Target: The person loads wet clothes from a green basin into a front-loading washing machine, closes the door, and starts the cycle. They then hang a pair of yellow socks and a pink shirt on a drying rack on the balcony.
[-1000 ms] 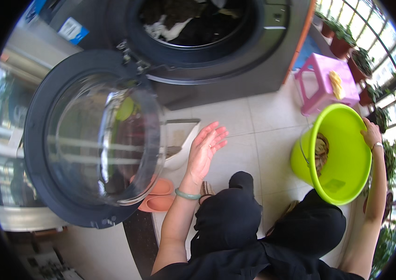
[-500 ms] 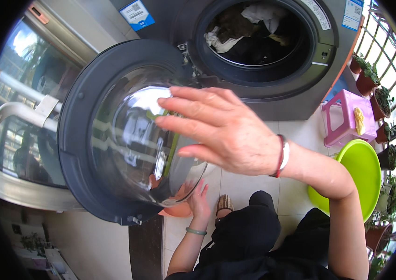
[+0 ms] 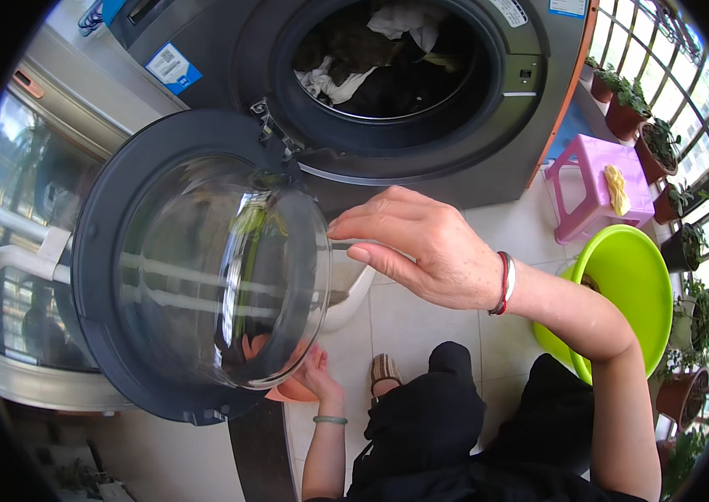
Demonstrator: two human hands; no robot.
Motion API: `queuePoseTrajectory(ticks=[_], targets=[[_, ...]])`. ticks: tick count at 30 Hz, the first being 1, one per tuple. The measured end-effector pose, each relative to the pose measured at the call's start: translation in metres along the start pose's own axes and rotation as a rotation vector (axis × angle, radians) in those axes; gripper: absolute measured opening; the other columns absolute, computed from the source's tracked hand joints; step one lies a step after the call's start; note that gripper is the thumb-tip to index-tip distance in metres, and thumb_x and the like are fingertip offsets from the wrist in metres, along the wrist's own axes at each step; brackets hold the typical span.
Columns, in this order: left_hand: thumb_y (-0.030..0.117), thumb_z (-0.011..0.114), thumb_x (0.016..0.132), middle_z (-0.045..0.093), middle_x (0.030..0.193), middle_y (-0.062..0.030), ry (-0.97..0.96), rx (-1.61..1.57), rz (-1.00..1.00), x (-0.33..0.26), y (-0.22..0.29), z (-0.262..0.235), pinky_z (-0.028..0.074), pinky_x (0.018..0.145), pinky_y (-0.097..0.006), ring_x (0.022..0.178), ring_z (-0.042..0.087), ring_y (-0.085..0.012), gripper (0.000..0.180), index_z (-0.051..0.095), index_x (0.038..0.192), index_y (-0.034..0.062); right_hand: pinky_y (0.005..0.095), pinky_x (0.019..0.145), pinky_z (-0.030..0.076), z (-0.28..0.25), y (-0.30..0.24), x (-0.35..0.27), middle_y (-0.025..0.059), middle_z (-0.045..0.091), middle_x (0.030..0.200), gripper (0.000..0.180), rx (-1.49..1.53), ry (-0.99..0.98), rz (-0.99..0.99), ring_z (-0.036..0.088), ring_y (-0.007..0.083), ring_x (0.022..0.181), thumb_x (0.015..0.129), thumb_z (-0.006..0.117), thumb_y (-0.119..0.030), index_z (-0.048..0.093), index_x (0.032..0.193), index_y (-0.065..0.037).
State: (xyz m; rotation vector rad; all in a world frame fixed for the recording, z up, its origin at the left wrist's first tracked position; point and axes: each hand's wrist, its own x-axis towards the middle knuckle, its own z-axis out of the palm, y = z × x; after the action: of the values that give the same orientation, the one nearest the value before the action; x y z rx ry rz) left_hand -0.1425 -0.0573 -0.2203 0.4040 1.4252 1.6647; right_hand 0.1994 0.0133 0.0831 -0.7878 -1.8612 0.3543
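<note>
Compared with half a second ago, the right hand (image 3: 421, 247) is now seen at the right edge of the glass bowl (image 3: 195, 284), no longer spread across its front. Its thumb is parted from the fingers, which are loosely bent and kept close together; nothing is seen gripped, and whether the glass is touched cannot be told. The left hand (image 3: 318, 374) is seen lower down, beside the bowl's bottom rim, its fingertips partly covered by the glass, so how far they are opened and whether anything is held cannot be told. The bowl is set in the dark round door (image 3: 95, 251), which is swung wide open to the left and joined by a hinge (image 3: 275, 130) to the grey washing machine (image 3: 496, 180). Clothes (image 3: 371, 58) in dark, brown and white are piled inside the drum. A white scoop-shaped container (image 3: 350, 309) is partly hidden behind the bowl. To the right, a lime-green bucket (image 3: 634, 284) is crossed by the right forearm, and a yellow cloth (image 3: 618, 192) is laid on a pink stool (image 3: 588, 184) near potted plants (image 3: 624, 120).
</note>
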Motion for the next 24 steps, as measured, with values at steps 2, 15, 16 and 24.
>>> queuePoseTrajectory(ticks=[2,15,16,24], targets=[[0.01,0.06,0.091,0.062,0.114,-0.0084,-0.013,-0.003,0.007,0.015,-0.002,-0.015,0.052,0.076,-0.032,0.1,0.063,-0.0214,0.04,0.039,0.125,0.012,0.0379,0.08,0.05,0.002,0.002,-0.002,0.0088,0.068,0.102,0.02,0.037,0.009,-0.002,0.06,0.0274,0.09,0.091,0.062,-0.019,0.067,0.102,-0.003],[0.009,0.05,0.096,0.062,0.116,-0.0099,-0.155,0.344,0.142,-0.107,-0.008,0.024,0.052,0.071,-0.03,0.098,0.064,-0.0222,0.024,0.054,0.119,0.0035,0.0353,0.068,0.05,-0.01,0.005,-0.04,0.0106,0.067,0.083,0.015,0.164,-0.044,0.047,0.062,0.0275,0.075,0.093,0.063,-0.015,0.069,0.091,-0.001],[0.009,0.049,0.096,0.064,0.111,-0.01,-0.198,0.4,0.156,-0.113,-0.011,0.023,0.052,0.07,-0.029,0.097,0.064,-0.0213,0.021,0.057,0.115,0.0023,0.0348,0.067,0.05,-0.019,0.006,-0.042,0.0108,0.067,0.082,0.016,0.154,-0.047,0.084,0.062,0.0275,0.074,0.093,0.062,-0.015,0.069,0.091,-0.001],[0.01,0.051,0.096,0.065,0.106,-0.0084,-0.877,1.009,0.255,-0.142,-0.006,0.045,0.049,0.086,-0.032,0.098,0.06,-0.0174,0.019,0.061,0.108,-0.0014,0.0347,0.053,0.043,-0.082,0.007,-0.076,0.0122,0.058,0.062,0.044,0.203,0.06,0.405,0.053,0.0261,0.054,0.098,0.055,-0.039,0.068,0.085,0.001]])
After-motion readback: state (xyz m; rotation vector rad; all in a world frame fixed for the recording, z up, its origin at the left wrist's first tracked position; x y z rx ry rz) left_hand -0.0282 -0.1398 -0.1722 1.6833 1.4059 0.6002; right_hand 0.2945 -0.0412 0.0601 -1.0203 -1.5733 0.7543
